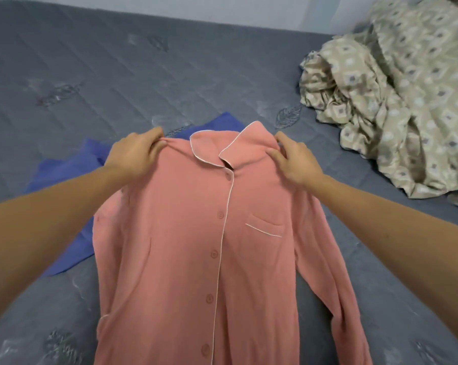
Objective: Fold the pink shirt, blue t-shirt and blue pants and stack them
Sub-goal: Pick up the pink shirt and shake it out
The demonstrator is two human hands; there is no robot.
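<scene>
I hold the pink shirt [196, 246] by its 2 shoulders, my left hand [135, 154] pinching the fabric at the left shoulder seam with fingers curled over it, my right hand [292, 160] gripping the right shoulder beside the collar. The shirt lies front up and buttoned on the grey quilted mattress [91, 75], its sleeves down along the sides, and it partly covers a blue garment [64, 175] spread beneath it to my left. A crumpled patterned beige sheet [394, 101] sits heaped at the far right, well apart from the shirt.
</scene>
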